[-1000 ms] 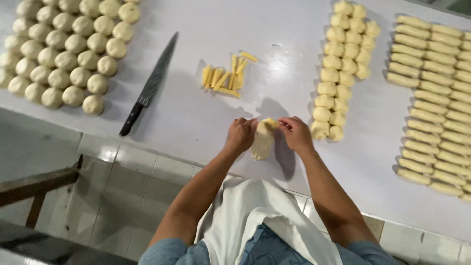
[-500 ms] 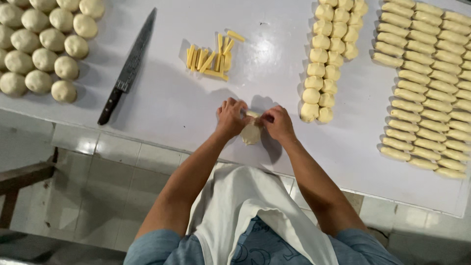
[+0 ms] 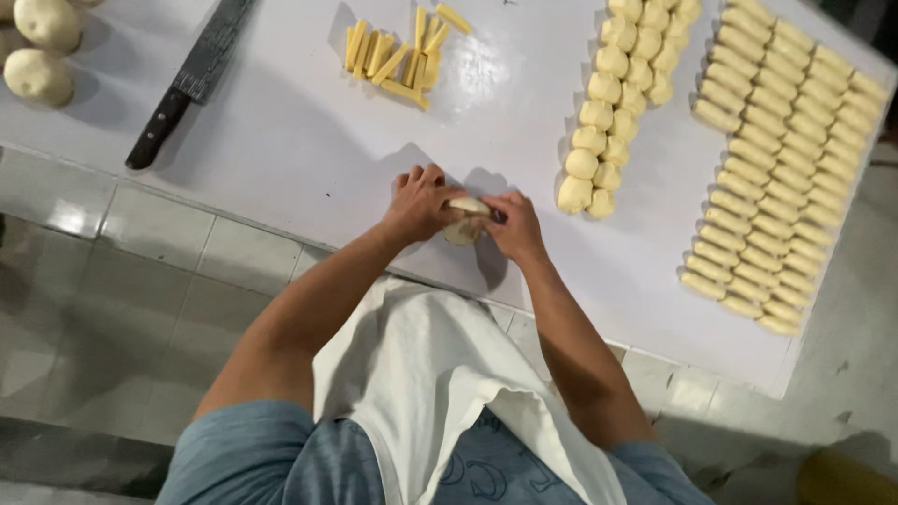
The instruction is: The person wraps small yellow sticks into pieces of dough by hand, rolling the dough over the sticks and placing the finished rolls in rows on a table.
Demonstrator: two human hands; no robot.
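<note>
Soft matt dough piece [image 3: 463, 227] on smooth white table [image 3: 281, 140]; dark-bladed, wood-handled knife [image 3: 192, 79].

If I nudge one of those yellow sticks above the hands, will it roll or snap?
The yellow sticks look square-cut with flat sides, so probably slide, not roll. They lie straight, likely firm; thin, so perhaps breakable and light.

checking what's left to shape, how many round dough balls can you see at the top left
2 in view: one dough ball at the top edge, partly cut off, and another dough ball just below it, left of the knife. More may lie outside the frame.
</note>
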